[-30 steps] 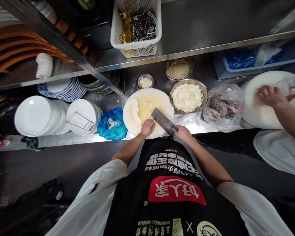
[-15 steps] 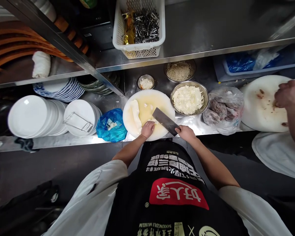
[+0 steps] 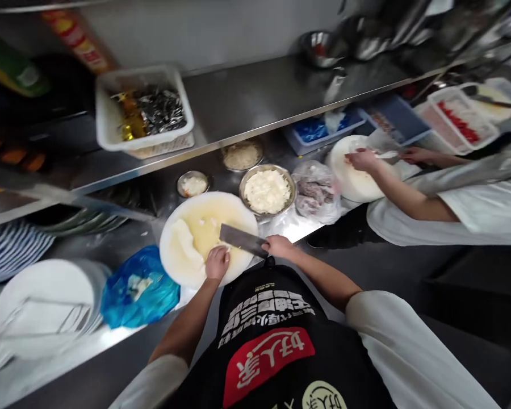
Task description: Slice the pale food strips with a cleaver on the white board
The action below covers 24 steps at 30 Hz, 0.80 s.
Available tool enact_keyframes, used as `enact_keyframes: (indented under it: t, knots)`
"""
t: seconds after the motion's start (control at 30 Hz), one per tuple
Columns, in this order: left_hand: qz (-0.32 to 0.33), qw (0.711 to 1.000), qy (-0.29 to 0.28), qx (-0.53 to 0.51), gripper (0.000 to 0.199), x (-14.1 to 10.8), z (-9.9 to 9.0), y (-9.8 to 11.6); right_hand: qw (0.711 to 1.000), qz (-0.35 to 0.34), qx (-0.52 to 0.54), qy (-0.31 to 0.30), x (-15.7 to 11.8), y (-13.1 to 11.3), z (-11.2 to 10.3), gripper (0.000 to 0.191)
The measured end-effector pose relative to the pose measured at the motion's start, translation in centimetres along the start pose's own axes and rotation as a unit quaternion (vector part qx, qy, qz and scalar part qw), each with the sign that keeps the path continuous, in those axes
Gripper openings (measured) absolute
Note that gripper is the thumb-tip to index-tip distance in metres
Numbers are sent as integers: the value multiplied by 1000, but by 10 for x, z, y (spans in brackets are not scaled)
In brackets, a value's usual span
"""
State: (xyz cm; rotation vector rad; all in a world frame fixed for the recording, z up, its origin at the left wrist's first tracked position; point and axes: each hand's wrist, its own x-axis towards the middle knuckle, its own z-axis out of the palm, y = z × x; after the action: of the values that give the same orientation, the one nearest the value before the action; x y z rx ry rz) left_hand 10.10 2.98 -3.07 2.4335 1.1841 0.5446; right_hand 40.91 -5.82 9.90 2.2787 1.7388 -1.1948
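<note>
My right hand (image 3: 280, 247) is closed round the handle of a cleaver (image 3: 243, 240), whose broad blade lies low over a round white cutting board (image 3: 179, 215). Close to the blade's near side, my left hand (image 3: 217, 263) has its fingers curled together on the board, over a small pale piece of food mostly hidden beneath them. A long white slab of food (image 3: 186, 243) rests on the board's left part. Small white scraps (image 3: 208, 220) lie on the yellowish middle, beyond the blade.
Behind the board stand a small bowl (image 3: 193, 184), a bowl of pale shreds (image 3: 242, 155) and one of white slices (image 3: 267, 191). A blue bag (image 3: 140, 287) lies left; bagged dark meat (image 3: 317, 192) sits right. A co-worker's hand (image 3: 361, 161) works over another board (image 3: 344, 179). A shelf edge (image 3: 221, 142) overhangs.
The view has swung to the right, showing more of the co-worker and the containers there. My hands stay at the board, the right still on the cleaver.
</note>
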Motion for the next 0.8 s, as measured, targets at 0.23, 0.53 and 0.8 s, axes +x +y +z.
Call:
enact_keyframes:
  t: [0.23, 0.53, 0.8]
  knots:
    - [18, 1000, 12, 14, 26, 5, 3, -5, 998, 41, 12, 44, 11, 8, -16, 39]
    - [58, 996, 51, 47, 23, 10, 5, -15, 998, 10, 38, 45, 2, 7, -3, 38]
    - [79, 992, 54, 82, 24, 10, 6, -13, 996, -2, 49, 70, -6, 14, -10, 35]
